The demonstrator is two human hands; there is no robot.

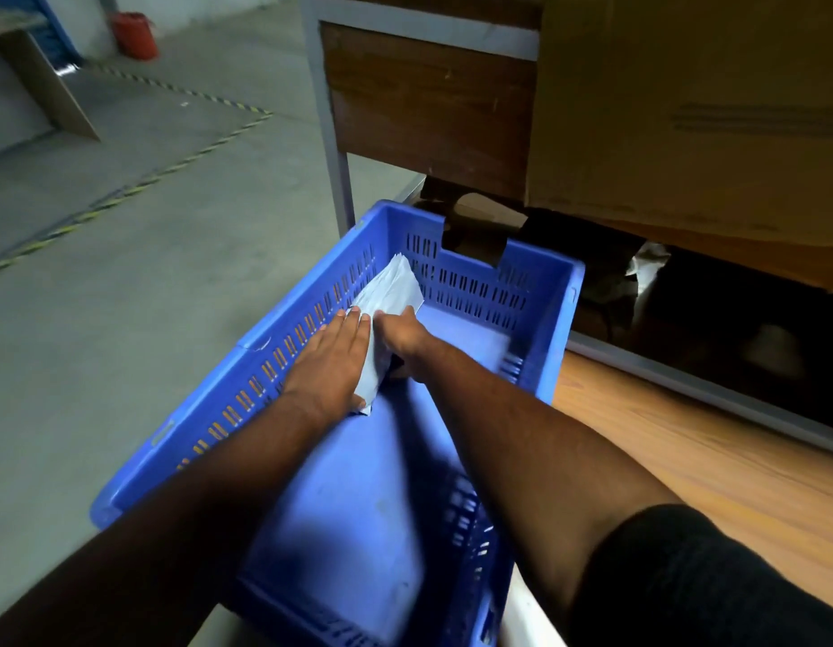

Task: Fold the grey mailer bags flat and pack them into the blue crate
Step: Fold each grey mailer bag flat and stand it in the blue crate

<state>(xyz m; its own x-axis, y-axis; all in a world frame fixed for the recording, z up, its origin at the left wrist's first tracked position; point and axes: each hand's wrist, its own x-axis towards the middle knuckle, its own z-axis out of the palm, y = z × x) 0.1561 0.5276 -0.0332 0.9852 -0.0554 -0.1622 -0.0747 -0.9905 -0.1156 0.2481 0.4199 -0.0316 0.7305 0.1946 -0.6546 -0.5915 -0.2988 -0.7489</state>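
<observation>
- Where the blue crate [552, 291] fills mid-frame, folded grey mailer bags [391, 291] lean stacked against its left wall.
- Left hand [332, 361] presses flat, fingers straight.
- Right hand [402, 338] grips the stack.

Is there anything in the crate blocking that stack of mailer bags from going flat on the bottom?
Nothing visible does. The stack of mailer bags leans against the blue crate's left wall, with the left hand flat on it and the right hand gripping its edge. The crate floor beside it looks bare.
</observation>
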